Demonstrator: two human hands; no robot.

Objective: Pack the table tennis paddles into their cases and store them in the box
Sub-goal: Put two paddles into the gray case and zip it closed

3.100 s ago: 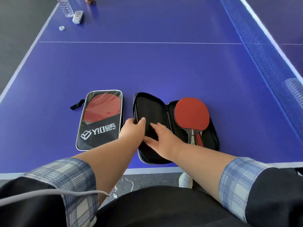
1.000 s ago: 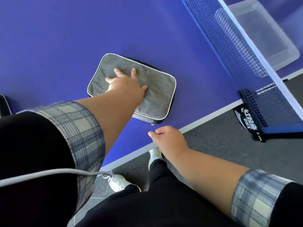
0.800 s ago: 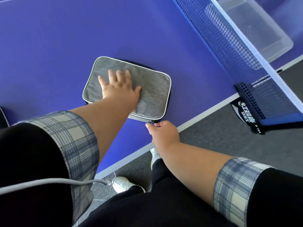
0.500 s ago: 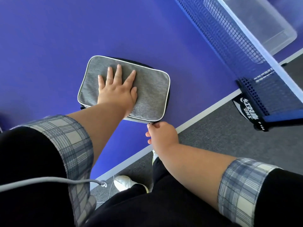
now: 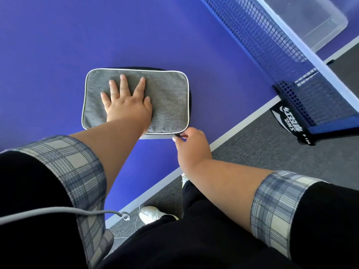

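Note:
A grey fabric paddle case (image 5: 167, 100) with white piping lies folded closed on the blue table tennis table (image 5: 58, 45), near its front edge. My left hand (image 5: 126, 103) presses flat on the case's lid with fingers spread. My right hand (image 5: 189, 146) pinches the zipper pull (image 5: 177, 135) at the case's near right corner. The paddle inside is hidden. A clear plastic box (image 5: 310, 20) stands beyond the net at the upper right.
The blue net (image 5: 272, 41) runs diagonally across the upper right, ending at a black clamp (image 5: 291, 121) on the table's edge. Grey carpet floor (image 5: 262, 152) lies below the white table edge. A grey cable (image 5: 58, 214) crosses my left sleeve.
The open case with the red paddle has been folded closed. My left hand spread flat on the lid, and my right hand came up to the corner and took the zipper pull.

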